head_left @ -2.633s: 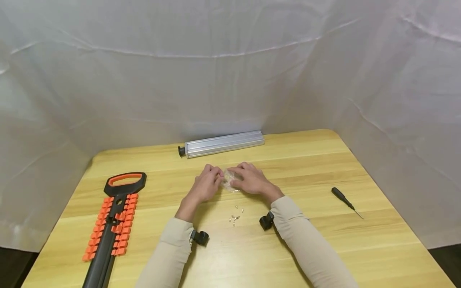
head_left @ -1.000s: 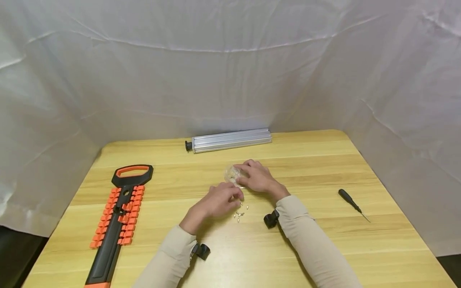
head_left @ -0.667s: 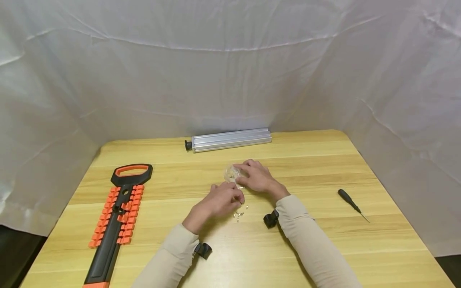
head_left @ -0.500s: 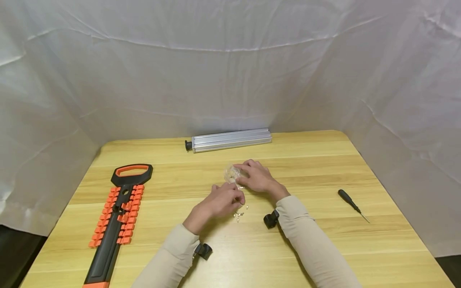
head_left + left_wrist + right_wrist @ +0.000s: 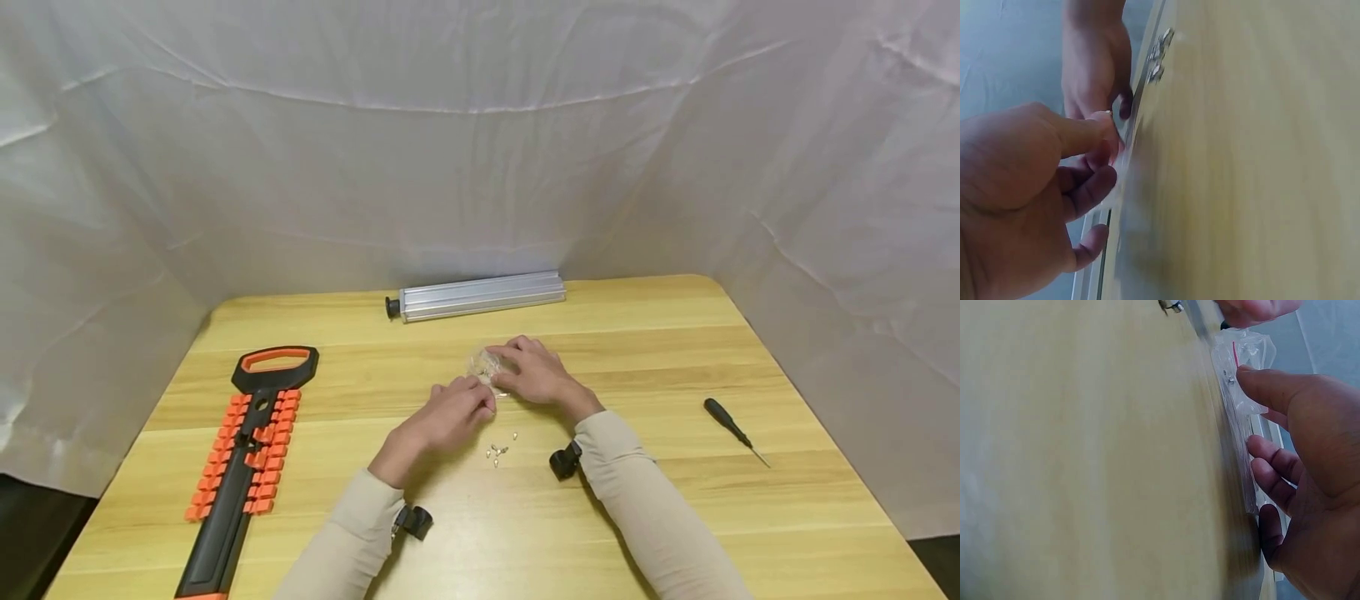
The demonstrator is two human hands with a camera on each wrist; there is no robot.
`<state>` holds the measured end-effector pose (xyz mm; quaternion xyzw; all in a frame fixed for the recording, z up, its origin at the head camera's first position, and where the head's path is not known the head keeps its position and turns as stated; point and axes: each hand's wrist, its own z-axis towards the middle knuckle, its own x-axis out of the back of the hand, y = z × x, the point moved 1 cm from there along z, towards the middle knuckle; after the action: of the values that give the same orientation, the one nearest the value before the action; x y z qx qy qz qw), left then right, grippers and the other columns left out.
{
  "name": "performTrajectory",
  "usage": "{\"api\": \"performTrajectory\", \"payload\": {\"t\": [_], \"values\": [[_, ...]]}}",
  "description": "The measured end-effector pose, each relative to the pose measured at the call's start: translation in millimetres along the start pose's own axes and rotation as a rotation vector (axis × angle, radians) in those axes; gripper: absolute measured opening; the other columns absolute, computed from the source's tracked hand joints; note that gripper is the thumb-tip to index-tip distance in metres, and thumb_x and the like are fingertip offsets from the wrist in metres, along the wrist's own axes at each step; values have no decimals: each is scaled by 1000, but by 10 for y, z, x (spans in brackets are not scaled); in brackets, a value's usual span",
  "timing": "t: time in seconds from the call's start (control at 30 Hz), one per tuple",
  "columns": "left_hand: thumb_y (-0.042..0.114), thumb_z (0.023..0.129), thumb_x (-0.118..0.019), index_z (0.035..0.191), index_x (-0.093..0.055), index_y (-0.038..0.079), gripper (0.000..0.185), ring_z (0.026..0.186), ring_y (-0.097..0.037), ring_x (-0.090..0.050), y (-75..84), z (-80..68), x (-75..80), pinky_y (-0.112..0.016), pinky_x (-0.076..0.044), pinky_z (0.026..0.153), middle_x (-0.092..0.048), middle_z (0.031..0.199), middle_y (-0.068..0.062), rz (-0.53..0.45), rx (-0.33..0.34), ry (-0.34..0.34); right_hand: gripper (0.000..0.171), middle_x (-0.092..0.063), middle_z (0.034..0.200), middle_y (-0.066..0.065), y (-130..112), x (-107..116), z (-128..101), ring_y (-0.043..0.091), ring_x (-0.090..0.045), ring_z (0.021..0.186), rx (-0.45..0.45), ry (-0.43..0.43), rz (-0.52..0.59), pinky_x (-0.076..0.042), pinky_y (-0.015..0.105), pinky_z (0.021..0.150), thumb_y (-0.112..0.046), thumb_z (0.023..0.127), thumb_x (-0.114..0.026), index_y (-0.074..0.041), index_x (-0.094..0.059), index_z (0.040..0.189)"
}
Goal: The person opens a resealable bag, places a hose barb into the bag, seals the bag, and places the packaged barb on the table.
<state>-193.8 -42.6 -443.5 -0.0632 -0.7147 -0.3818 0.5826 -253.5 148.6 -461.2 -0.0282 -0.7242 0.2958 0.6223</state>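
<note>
Wood-grain tabletop (image 5: 600, 525), pale cloth (image 5: 450, 175) hung behind and along both sides. Right hand (image 5: 536, 375): grip clamped on a clear bag (image 5: 1247, 353) with a red stripe, thumb on its face; bag sits mid-tabletop. Left hand (image 5: 448, 414): grip together, thumb and forefinger pinching a tiny metal piece (image 5: 1109, 112), mostly hidden, beside the bag; cannot tell if hand and bag touch. Nearer the person: loose metal pieces (image 5: 503, 450), a cluster plus one slightly apart. Farther out: silver bar (image 5: 483, 297) near the back edge, black knob (image 5: 393, 307) at its left end; screwdriver (image 5: 724, 417) well to the right, tip angled nearward; long black rack (image 5: 217, 533) with orange clips (image 5: 262, 492) at left.
</note>
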Motion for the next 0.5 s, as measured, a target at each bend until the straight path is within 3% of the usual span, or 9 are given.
{"api": "performTrajectory", "payload": {"t": [0.27,0.5], "values": [[27,100,-52,102,-61,18,13,99,-14,-47,-140,6,96,-41,-39,90,-53,101,7,-64,70,73,56,-51,128,-2,20,-6,3,19,-46,113,5,2,-2,-38,43,93,-47,92,-60,-35,-44,144],[22,100,-52,105,-61,16,12,99,-12,-48,-271,61,150,-33,-44,93,-52,104,5,-138,124,139,56,-51,129,0,7,-5,7,21,-47,113,13,0,-1,-38,44,94,-46,91,-61,-33,-45,143]]}}
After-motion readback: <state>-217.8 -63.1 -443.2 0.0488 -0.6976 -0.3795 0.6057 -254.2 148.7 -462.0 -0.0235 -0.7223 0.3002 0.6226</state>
